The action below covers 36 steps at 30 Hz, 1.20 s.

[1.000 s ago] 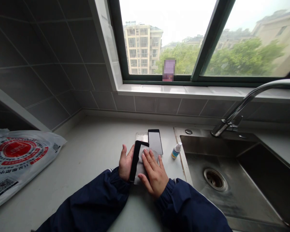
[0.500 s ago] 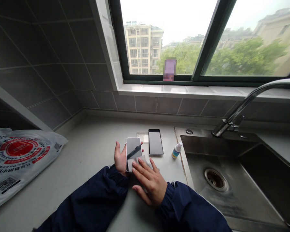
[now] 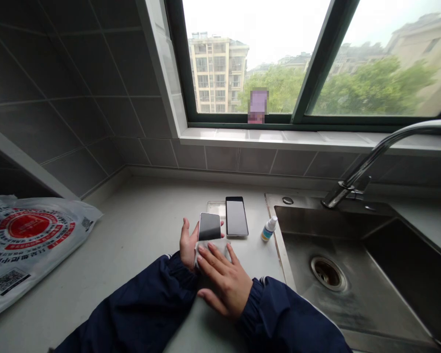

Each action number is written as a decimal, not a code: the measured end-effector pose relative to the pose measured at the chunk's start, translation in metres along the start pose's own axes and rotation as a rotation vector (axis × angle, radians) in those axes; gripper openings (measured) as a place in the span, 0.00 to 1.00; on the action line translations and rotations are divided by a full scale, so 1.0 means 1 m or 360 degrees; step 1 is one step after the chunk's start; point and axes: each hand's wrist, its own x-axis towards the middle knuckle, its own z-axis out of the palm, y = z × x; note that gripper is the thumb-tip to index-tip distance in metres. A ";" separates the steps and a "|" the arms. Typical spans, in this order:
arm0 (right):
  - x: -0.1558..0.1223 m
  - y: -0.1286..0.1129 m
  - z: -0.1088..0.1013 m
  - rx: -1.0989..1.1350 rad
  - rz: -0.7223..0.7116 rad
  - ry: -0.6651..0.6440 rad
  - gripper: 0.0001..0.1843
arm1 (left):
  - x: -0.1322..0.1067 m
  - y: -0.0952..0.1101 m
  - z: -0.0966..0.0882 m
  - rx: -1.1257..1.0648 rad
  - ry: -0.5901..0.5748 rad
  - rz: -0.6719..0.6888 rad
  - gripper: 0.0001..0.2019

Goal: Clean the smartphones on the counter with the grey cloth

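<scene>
The left hand [image 3: 188,243] cups a smartphone [image 3: 209,226] from behind, fingers curled up around its far edge, with the dark glass face tilted up towards the camera. The right hand [image 3: 224,280] lies over a pale cloth [image 3: 210,246], fingers spread, pressing the cloth against the lower part of the phone. Both hands are low over the worktop [image 3: 139,215], near its front edge. Just to the right lies a second black-screened phone [image 3: 237,216], and a clear flat rectangle [image 3: 216,208] sits partly behind the held phone. A small dropper bottle [image 3: 268,229] stands further right beside the steel sink [image 3: 338,274]. A printed plastic bag [image 3: 29,240] lies well left.
</scene>
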 end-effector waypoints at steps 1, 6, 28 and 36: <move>0.000 0.001 0.001 -0.0019 0.0011 0.0000 0.35 | 0.000 -0.002 0.001 -0.0023 -0.0029 0.0014 0.44; 0.000 0.005 0.006 -0.0148 0.0099 0.0100 0.36 | -0.002 -0.012 0.009 -0.0127 -0.0151 0.0048 0.40; -0.002 0.018 0.013 -0.0187 0.0285 0.0258 0.32 | -0.003 -0.009 0.013 -0.0165 -0.0170 0.0114 0.39; 0.000 0.003 0.005 -0.0045 -0.0074 0.0127 0.27 | 0.000 0.009 -0.001 0.0043 0.0072 0.0116 0.47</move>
